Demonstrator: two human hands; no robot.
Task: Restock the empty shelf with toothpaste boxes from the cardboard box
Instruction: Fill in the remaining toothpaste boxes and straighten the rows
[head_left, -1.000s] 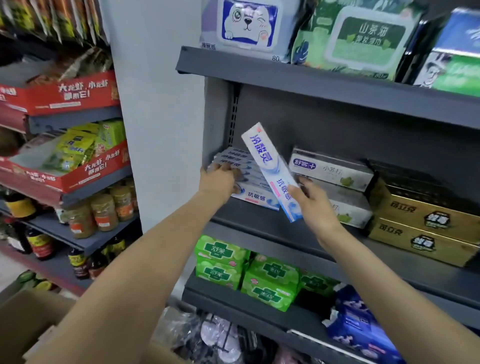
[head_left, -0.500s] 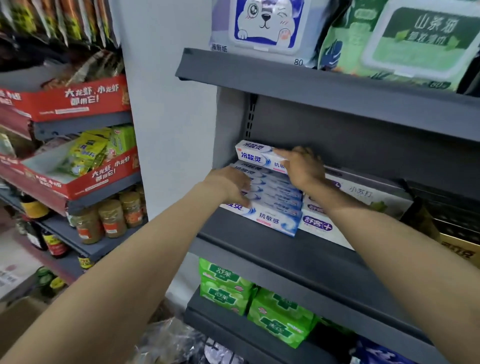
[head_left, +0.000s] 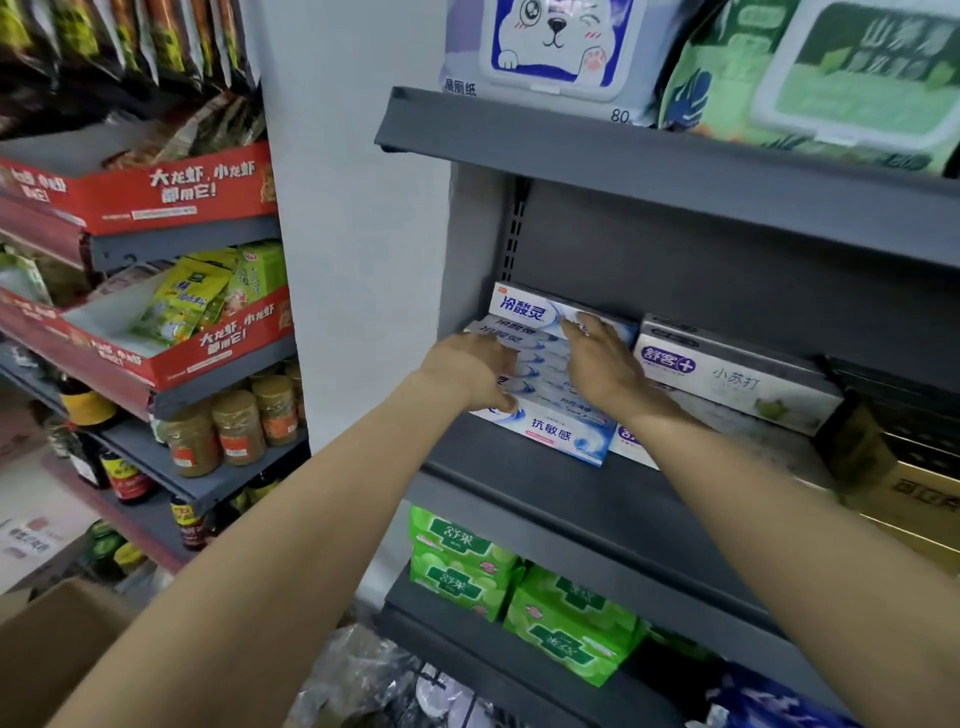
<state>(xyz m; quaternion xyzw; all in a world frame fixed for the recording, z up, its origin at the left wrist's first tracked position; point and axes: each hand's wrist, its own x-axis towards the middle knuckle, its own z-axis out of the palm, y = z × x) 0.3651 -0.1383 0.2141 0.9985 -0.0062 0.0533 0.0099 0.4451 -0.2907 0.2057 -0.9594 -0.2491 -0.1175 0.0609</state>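
Note:
A stack of several white-and-blue toothpaste boxes (head_left: 558, 434) lies at the left end of the grey shelf (head_left: 545, 499). The topmost box (head_left: 524, 309) sits level at the back, against the shelf wall. My left hand (head_left: 472, 371) rests against the stack's left part, thumb down near the lowest box. My right hand (head_left: 602, 364) lies flat on the stack's right part with its fingers stretched up to the top box. Neither hand grips a box. A corner of the brown cardboard box (head_left: 57, 639) shows at bottom left; its inside is hidden.
Grey-white toothpaste boxes (head_left: 727, 374) stand right beside the stack, gold boxes (head_left: 924, 499) further right. Wet-wipe packs (head_left: 556, 47) fill the shelf above, green packs (head_left: 467, 561) the one below. The left rack holds red trays (head_left: 156, 192) and jars (head_left: 234, 426).
My right hand laid the box it held upright on top of the stack, let go, and now rests flat on the stack. My left hand stayed at the stack's left side.

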